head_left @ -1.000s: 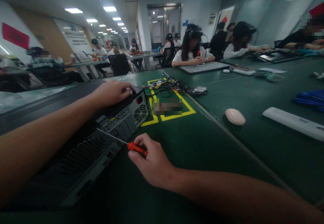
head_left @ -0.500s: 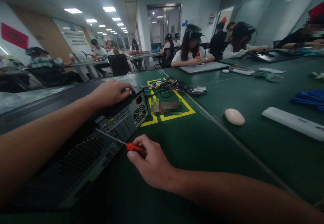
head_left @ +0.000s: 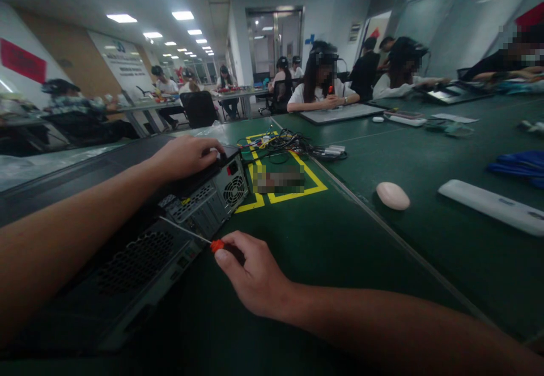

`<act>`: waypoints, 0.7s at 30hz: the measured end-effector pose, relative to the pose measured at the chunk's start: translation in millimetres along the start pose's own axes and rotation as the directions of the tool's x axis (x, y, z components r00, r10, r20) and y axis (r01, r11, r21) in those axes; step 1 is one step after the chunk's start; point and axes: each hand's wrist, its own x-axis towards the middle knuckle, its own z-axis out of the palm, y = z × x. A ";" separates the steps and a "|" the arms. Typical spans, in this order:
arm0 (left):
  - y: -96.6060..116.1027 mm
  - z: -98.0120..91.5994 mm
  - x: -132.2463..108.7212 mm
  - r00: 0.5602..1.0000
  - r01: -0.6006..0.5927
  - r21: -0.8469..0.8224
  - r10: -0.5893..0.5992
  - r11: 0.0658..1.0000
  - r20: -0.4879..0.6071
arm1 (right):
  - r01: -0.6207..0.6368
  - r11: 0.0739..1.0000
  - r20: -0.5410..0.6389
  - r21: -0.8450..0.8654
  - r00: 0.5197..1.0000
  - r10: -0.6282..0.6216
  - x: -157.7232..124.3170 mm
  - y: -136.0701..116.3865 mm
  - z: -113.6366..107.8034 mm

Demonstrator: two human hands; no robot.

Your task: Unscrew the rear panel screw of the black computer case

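Note:
A black computer case (head_left: 127,166) lies on its side at the left, its rear panel with the fan grille turned toward the right. My left hand (head_left: 189,154) rests on top of it, fingers bent and pressed at its rear edge. In my right hand (head_left: 255,274) is a screwdriver (head_left: 216,246) with a red and black handle, gripped between thumb and fingers. Its long thin shaft reaches up and left to the rear panel. The tip appears to meet the panel's edge, though the exact contact point is too dark to make out.
Behind the case, a tangle of cables (head_left: 293,141) and a blurred-out item (head_left: 280,179) lie by yellow tape (head_left: 297,195) on the green table (head_left: 340,240). To the right are a pale oval mouse (head_left: 392,195), a white bar (head_left: 493,206) and blue cloth (head_left: 518,166). Co-workers sit across the table.
The screwdriver handle has turned in my right hand, so its red stripe no longer shows along the side. My right fingers shifted slightly. My left hand and the case stayed put.

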 end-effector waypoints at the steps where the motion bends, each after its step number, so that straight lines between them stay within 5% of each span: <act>1: 0.1 0.0 -0.2 1.000 0.001 -0.002 -0.001 1.000 -0.002 | -0.009 1.000 0.005 0.008 1.000 0.009 -0.2 0.1 -0.1; 21: 1.6 -0.8 -0.8 1.000 0.000 0.008 0.000 1.000 -0.006 | -0.090 0.995 0.001 0.032 0.996 0.090 0.6 1.6 2.4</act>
